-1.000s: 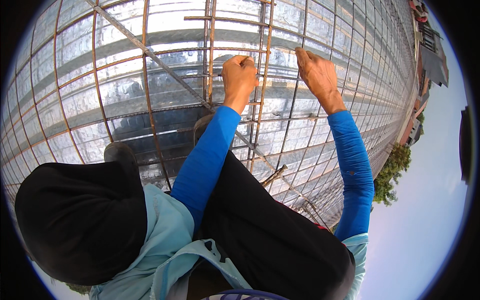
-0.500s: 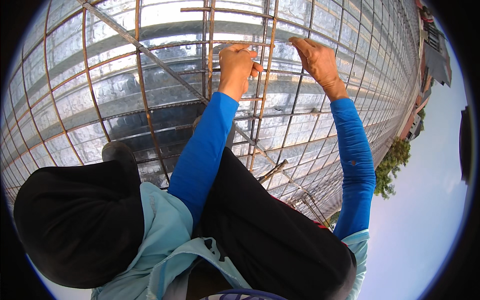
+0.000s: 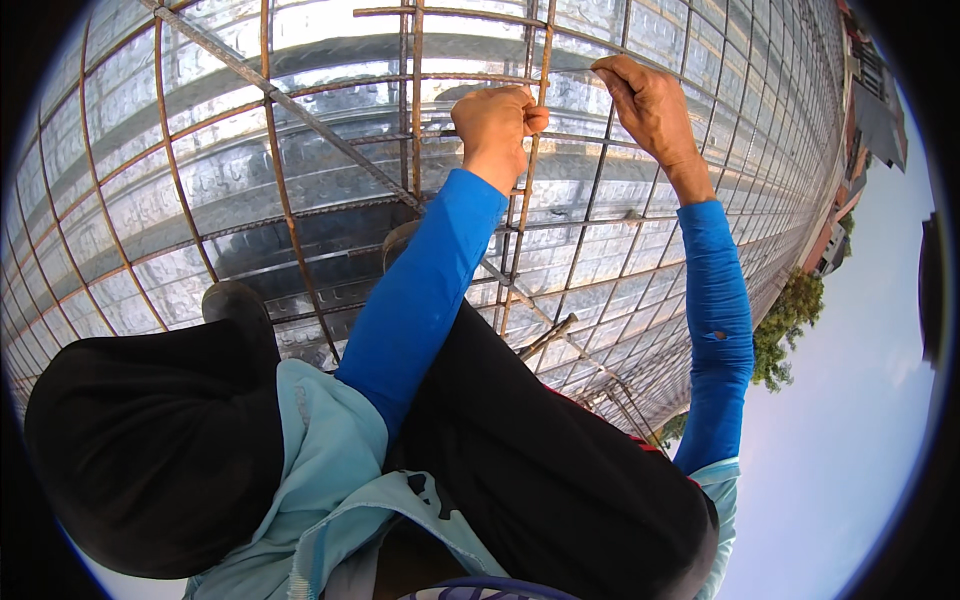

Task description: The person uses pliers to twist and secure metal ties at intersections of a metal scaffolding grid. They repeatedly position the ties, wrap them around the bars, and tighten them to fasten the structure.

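Note:
My left hand (image 3: 495, 125) is closed at a crossing of rusty steel reinforcing bars (image 3: 543, 60), with its fingers curled beside the upright bar. What it grips, if anything, is hidden by the fist. To the right and slightly higher, my right hand (image 3: 652, 110) pinches thumb and forefinger together. A thin wire (image 3: 572, 69) seems to run from that pinch toward the bars near the left hand. It is too fine to follow to its end. Both forearms wear blue sleeves.
Ribbed, shiny metal decking (image 3: 330, 65) lies behind the bar grid. A diagonal bar (image 3: 330, 140) crosses the mesh, and a short rusty bar (image 3: 548, 338) sticks out near my leg (image 3: 540, 450). Dark shoes (image 3: 240, 305) rest at the grid. Trees (image 3: 790, 330) and roofs stand at the right.
Both hands have shifted to the right, the right one also a little upward. The left fist has turned, and the thin wire now shows between the hands.

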Demonstrator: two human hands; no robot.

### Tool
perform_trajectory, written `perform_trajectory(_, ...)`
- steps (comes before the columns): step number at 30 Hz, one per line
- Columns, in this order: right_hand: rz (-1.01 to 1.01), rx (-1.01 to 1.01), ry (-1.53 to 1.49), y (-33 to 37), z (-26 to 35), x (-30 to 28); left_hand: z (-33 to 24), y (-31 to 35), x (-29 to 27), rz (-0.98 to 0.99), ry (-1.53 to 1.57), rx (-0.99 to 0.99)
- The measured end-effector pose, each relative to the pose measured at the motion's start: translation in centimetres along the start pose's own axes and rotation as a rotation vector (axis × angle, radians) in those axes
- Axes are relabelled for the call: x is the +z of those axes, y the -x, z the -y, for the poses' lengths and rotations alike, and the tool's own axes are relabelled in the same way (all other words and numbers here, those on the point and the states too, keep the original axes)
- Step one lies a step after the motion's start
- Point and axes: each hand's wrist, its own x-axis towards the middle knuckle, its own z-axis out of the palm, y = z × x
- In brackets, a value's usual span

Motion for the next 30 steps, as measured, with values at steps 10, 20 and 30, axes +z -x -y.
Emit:
perform_trajectory(10, -0.009, 0.486, -0.361, 2.7, 9.2, 0.0, 0.1, -1.0, 0.2, -0.045, 0.176, -0.167)
perform_trajectory(20, -0.290, 0.689, -0.657, 6.2, 12.3, 5.1, -0.6, 0.5, 0.1, 0.009, -0.153, -0.020)
perform_trajectory(30, -0.190, 0.659, -0.818, 5.0, 9.3, 2.7, -2.8, -1.3, -1.0, 0.344, -1.552, 0.879)
